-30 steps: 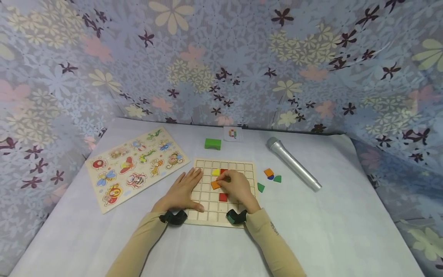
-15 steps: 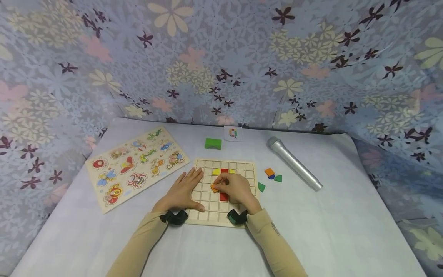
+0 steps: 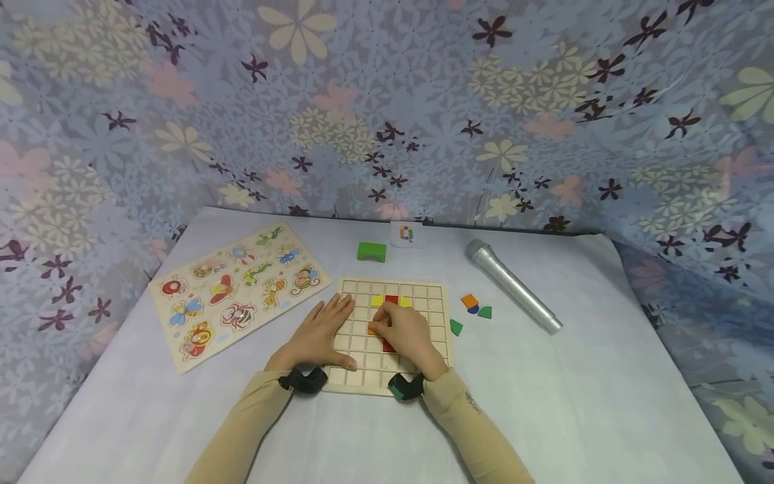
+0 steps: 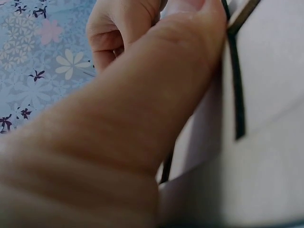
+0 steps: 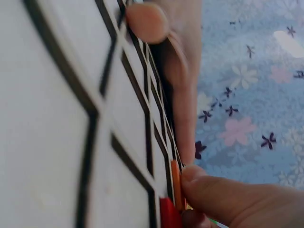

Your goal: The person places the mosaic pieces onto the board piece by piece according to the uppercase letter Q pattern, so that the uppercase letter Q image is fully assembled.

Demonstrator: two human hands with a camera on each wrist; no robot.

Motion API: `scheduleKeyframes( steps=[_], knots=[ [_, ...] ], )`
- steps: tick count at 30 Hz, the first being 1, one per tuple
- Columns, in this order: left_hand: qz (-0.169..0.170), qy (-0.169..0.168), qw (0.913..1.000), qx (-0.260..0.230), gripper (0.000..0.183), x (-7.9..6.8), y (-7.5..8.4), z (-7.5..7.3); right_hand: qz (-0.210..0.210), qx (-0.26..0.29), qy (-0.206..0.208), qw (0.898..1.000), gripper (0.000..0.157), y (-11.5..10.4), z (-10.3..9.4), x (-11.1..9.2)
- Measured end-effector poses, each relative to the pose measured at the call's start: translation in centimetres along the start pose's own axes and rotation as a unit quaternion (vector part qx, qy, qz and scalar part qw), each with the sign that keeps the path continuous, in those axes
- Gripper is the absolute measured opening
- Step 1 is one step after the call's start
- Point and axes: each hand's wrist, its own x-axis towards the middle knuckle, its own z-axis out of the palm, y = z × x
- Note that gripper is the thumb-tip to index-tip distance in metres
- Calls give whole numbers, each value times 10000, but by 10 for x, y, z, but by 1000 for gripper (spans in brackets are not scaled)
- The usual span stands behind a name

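Note:
A wooden grid board (image 3: 355,378) lies flat in front of me. My left hand (image 3: 317,337) rests on its left side, palm down with fingers spread. Between thumb and fingers of my right hand (image 3: 408,331) I pinch an orange square tile (image 3: 371,330), partly hidden, at a cell left of the board's middle. The right wrist view shows the thumb against this orange tile (image 5: 176,184), which stands slightly proud of the grid. Above it sit a red tile (image 3: 392,299) and two yellow tiles (image 3: 377,300). Another red tile (image 3: 388,347) shows below my right fingers.
Right of the board lie an orange tile (image 3: 469,301), a blue piece (image 3: 473,310) and two green quarter-round tiles (image 3: 486,312). A silver microphone (image 3: 514,286) is farther right. Behind stand a green arch block (image 3: 371,252) and a pattern card (image 3: 406,234). An insect puzzle (image 3: 208,336) lies left.
My right hand has brought the orange tile slightly down and left, from tilted above the board to lying at a cell. The left hand has stayed put.

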Motion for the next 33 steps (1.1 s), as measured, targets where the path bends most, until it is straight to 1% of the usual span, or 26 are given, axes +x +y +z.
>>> scheduleKeyframes(
  steps=[3,6,9,10,12,14,17,19,21,22,25,27,29,33],
  knots=[
    [-6,31,10000,-18,123,0,1,1,-79,195,-77,9997,16,2,1,0],
    [-59,31,10000,-3,122,0,2,3,-47,822,-166,9965,14,8,-7,2],
    [-122,-2,9999,-2,122,1,2,4,118,1474,-203,9888,15,23,-23,4],
    [-110,9,9999,-7,122,1,2,4,212,1623,-177,9864,16,29,-30,4],
    [-125,-18,9999,5,123,1,2,4,435,1750,-47,9836,18,45,-45,2],
    [-91,-10,10000,21,123,1,2,3,657,1764,165,9820,23,64,-60,-1],
    [-64,-9,10000,54,122,0,2,2,1124,1711,560,9772,29,93,-79,-10],
    [-29,20,10000,76,122,0,2,1,1409,1593,788,9739,33,110,-86,-16],
    [-24,27,9999,115,121,0,1,1,1692,1527,883,9697,36,124,-89,-22],
    [-28,28,9999,132,121,0,1,1,1770,1448,913,9692,39,128,-90,-23],
    [-21,44,9999,151,121,-1,0,1,1825,1239,864,9715,46,132,-87,-24],
    [-37,39,9999,127,121,-1,0,1,1723,1130,773,9755,48,129,-84,-21],
    [-38,52,9999,78,121,-1,1,0,1588,1027,662,9797,46,123,-80,-17],
    [-93,26,10000,20,122,-1,2,0,1546,977,474,9820,41,114,-75,-11]
  ],
)
